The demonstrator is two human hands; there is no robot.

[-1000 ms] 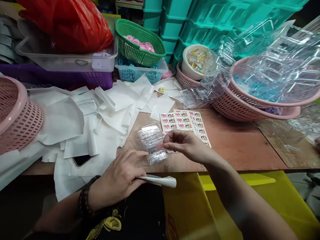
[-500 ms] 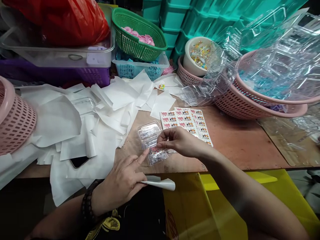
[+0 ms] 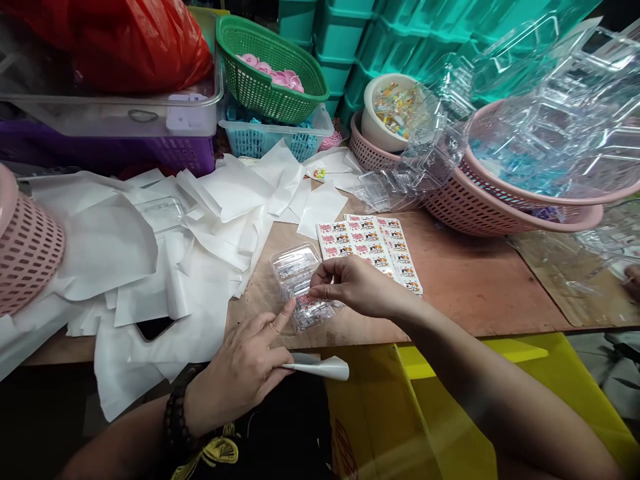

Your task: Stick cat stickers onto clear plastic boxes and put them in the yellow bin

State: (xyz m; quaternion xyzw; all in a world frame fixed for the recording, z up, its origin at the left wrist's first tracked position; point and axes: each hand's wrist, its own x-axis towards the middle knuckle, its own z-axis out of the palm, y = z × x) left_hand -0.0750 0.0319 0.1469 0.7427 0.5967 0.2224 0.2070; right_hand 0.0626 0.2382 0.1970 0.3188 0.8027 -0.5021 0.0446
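A small clear plastic clamshell box (image 3: 296, 261) lies on the wooden table in front of me. On it is a sticker (image 3: 307, 301) with red print. My right hand (image 3: 345, 285) pinches at the sticker's upper right edge, its fingers closed over the box. My left hand (image 3: 255, 353) grips a curled white paper sheet (image 3: 323, 367) between thumb and fingers, while its index finger reaches to the sticker's left edge. Behind my right hand lie sticker sheets (image 3: 367, 240) printed with cartoon cats and red lettering, partly covered by that hand.
Loose white paper sheets (image 3: 200, 280) cover the left side, with a phone (image 3: 155, 328) partly beneath. Pink baskets (image 3: 480, 207) piled with clear plastic boxes (image 3: 565, 127) stand right. A green basket (image 3: 273, 87) and white bowl (image 3: 373, 110) are behind. Another person's hand (image 3: 633, 277) shows at right.
My right hand has edged slightly left and lower over the sticker. The whole view has shifted a little, and another person's hand has appeared at the right edge.
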